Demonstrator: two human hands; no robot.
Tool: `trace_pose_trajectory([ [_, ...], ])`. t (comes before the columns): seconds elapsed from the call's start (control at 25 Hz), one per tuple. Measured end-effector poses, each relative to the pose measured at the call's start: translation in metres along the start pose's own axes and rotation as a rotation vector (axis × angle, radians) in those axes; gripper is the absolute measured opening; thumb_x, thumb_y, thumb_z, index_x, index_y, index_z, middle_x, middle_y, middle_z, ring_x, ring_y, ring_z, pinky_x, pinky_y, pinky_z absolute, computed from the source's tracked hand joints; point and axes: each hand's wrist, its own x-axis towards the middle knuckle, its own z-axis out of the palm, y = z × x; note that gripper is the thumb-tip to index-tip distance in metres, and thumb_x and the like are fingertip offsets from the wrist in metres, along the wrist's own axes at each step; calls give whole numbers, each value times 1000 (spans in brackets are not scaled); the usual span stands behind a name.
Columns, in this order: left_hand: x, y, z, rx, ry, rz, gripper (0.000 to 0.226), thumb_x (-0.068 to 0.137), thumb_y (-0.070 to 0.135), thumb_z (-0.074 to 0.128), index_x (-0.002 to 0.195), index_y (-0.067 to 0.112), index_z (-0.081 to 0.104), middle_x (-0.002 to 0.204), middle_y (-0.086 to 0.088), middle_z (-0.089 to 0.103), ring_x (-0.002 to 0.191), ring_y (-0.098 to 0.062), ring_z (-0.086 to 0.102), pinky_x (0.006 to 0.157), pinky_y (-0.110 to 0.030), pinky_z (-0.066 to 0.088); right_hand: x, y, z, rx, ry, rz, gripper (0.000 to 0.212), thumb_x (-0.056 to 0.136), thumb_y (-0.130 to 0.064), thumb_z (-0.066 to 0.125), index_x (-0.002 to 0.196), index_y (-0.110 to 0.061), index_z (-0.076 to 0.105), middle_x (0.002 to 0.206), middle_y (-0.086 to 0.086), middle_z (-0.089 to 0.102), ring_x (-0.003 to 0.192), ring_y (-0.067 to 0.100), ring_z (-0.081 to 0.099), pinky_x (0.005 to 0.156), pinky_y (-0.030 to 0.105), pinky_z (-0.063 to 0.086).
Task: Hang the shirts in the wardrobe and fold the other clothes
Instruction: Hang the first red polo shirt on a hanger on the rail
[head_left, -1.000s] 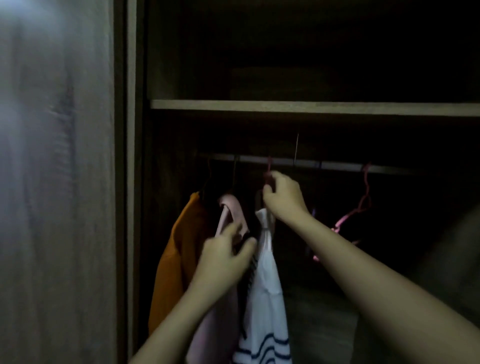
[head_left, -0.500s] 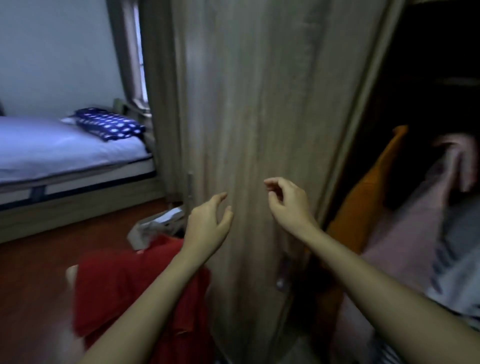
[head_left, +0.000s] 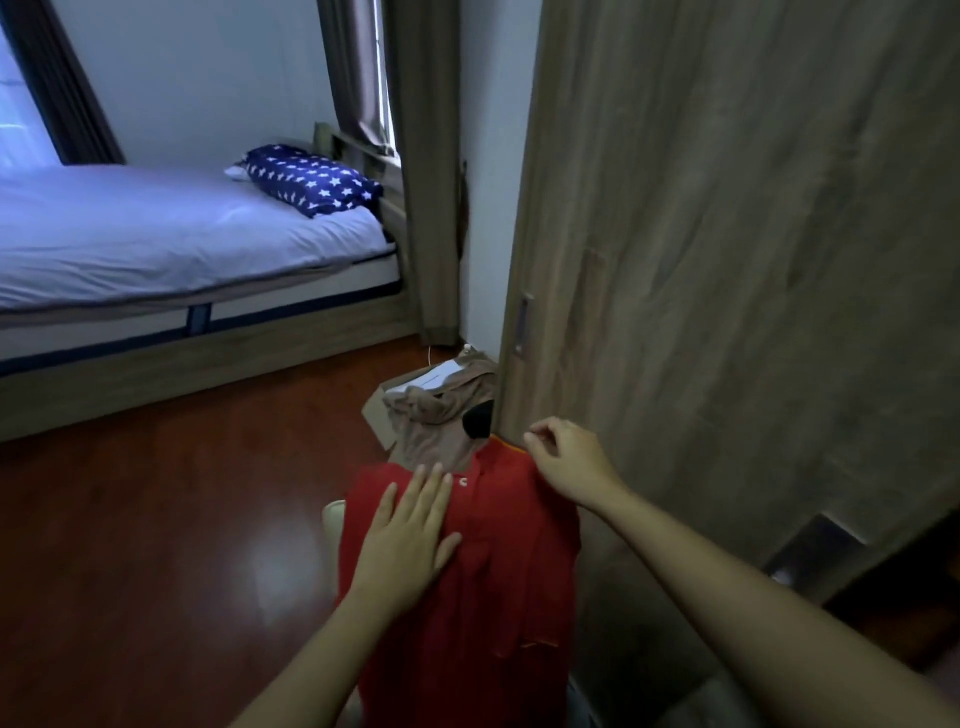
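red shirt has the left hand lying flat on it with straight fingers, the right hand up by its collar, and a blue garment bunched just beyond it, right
Not quite. In the head view the garment bunched just beyond the red shirt is tan, not blue. The rest holds: the left hand lies flat on the shirt with straight fingers, and the right hand is up by its collar.

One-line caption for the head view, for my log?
The left hand lies flat on a red shirt, the right hand curled at its collar, beside the wardrobe door.
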Motion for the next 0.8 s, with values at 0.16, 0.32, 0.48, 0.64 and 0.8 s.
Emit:
trace_pose_trajectory([
  [0.16, 1, -4, 10, 10, -35, 11, 64, 87, 46, 32, 139, 9, 31, 142, -10, 47, 133, -21, 30, 113, -40, 6, 45, -5, 43, -160, -180, 278, 72, 91, -62, 30, 122, -1, 53, 123, 23, 58, 116, 36, 53, 97, 39, 39],
  [0.32, 1, -11, 27, 17, 82, 20, 66, 87, 46, 33, 142, 9, 29, 149, -7, 35, 136, -20, 28, 114, -40, 6, 81, -11, 61, -322, -402, 481, 88, 79, -75, 36, 130, -5, 51, 136, 19, 50, 123, 33, 50, 100, 38, 41],
  [0.48, 2, -16, 33, 31, 126, 32, 68, 88, 49, 34, 143, 10, 28, 151, -8, 30, 137, -20, 27, 113, -39, 6, 92, -8, 60, -90, -209, 493, 33, 78, -21, 69, 107, -5, 68, 111, 11, 67, 103, 25, 63, 84, 25, 49],
  [0.64, 0, -10, 16, -136, 140, -23, 63, 93, 55, 24, 138, 14, 39, 139, -5, 50, 130, -18, 42, 109, -35, 17, 78, -14, 28, 751, 4, 605, 25, 84, 12, 49, 96, -5, 64, 78, 5, 59, 66, 13, 54, 47, 15, 46],
  [0.8, 51, 0, -36, -625, 185, -279, 45, 95, 35, 39, 137, 20, 41, 128, 1, 56, 118, -19, 53, 94, -35, 37, 39, -32, -25, 1229, -37, 503, 39, 86, 21, 31, 95, -9, 56, 81, 8, 59, 70, 13, 58, 52, 16, 53],
])
